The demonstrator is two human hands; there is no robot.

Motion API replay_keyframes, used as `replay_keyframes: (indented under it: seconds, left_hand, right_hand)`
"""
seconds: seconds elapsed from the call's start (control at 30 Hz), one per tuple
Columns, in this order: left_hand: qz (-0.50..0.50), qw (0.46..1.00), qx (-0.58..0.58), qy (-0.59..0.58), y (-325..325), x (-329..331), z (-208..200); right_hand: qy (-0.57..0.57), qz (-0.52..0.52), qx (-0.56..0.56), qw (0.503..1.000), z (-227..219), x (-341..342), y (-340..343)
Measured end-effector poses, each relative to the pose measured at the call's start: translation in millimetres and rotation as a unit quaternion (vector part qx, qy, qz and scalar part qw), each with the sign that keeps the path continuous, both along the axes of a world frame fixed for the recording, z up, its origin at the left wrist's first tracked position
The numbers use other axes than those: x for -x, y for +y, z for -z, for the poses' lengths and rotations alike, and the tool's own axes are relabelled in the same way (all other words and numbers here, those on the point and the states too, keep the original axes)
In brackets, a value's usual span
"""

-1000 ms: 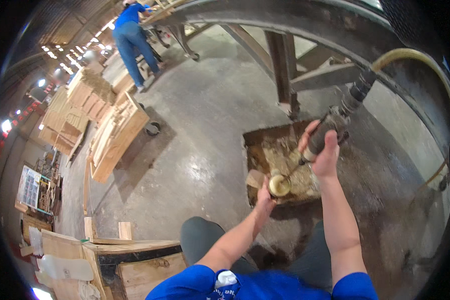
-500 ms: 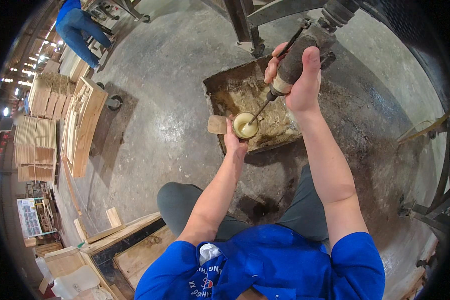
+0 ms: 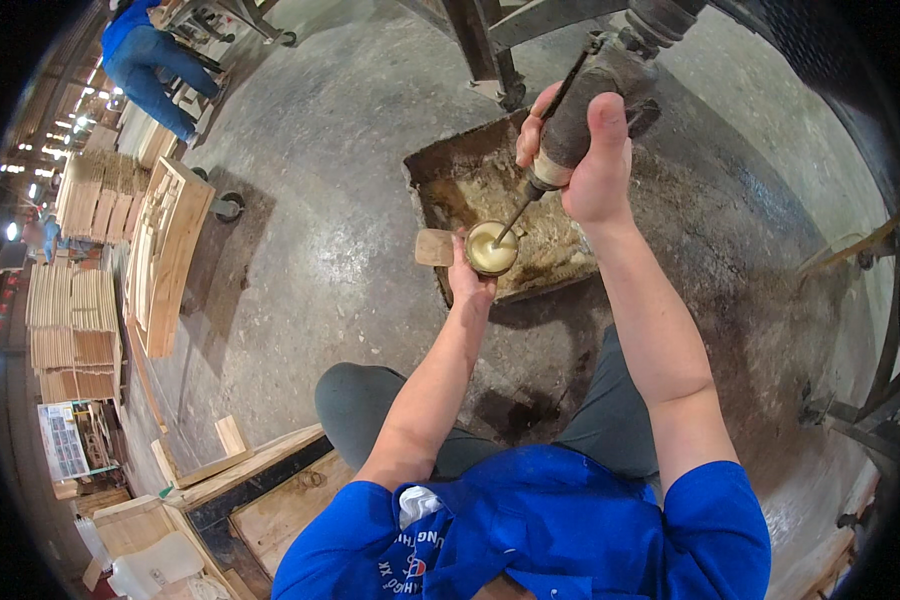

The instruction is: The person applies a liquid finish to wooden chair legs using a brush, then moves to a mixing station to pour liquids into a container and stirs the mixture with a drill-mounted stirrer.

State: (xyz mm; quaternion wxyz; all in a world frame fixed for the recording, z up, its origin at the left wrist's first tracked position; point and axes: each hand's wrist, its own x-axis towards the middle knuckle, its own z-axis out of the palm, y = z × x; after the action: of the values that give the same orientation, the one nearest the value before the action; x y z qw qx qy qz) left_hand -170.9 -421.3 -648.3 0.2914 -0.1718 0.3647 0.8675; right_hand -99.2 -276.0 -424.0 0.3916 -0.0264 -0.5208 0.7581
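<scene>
My left hand point(image 3: 469, 278) is wrapped round a small round cup point(image 3: 493, 247) of creamy pale-yellow liquid, held over the edge of a crusted tray. A wooden block or handle point(image 3: 433, 247) sticks out beside the cup on the left; how it joins the cup is hidden. In my right hand point(image 3: 592, 160) is a worn power drill point(image 3: 570, 128), gripped round its front body and pointed down toward me. A thin metal rod point(image 3: 516, 217) runs from its chuck, and the tip dips into the liquid.
The shallow, residue-caked tray point(image 3: 417, 185) lies on the concrete floor point(image 3: 310, 190). Dark metal legs point(image 3: 475, 45) stand beyond it. At left are a wheeled load of wooden boards point(image 3: 175, 260), stacked wood point(image 3: 70, 320) and a bent-over person point(image 3: 155, 70). A white jug point(image 3: 157, 572) sits lower left.
My right hand and the drill have shifted slightly left, and the rod stands steeper in the cup. My left hand holds the cup in nearly the same place.
</scene>
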Motion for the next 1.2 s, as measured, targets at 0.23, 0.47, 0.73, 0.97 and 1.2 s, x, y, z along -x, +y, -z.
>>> replay_keyframes:
  seconds: [0.23,0.47,0.73,0.97,1.2]
  left_hand:
    - [0.026,0.999,0.015,-0.012,4.1,-7.0,6.4]
    - [0.018,1.000,0.010,0.017,0.7,0.0,11.9]
    - [0.022,0.999,0.022,-0.012,4.7,-3.7,1.1]
    - [0.003,1.000,0.027,0.010,-2.5,0.2,5.5]
    - [-0.002,1.000,0.021,0.005,1.3,-3.4,-1.9]
  right_hand:
    - [-0.005,-0.003,-0.057,0.998,0.7,-1.9,-4.1]
    - [0.000,0.006,-0.055,0.998,2.9,-1.7,-0.5]
    - [-0.005,0.005,-0.050,0.999,6.3,-1.2,1.8]
    - [-0.001,-0.002,-0.039,0.999,4.2,0.3,-4.0]
    - [-0.003,-0.004,-0.041,0.999,5.3,0.6,-2.9]
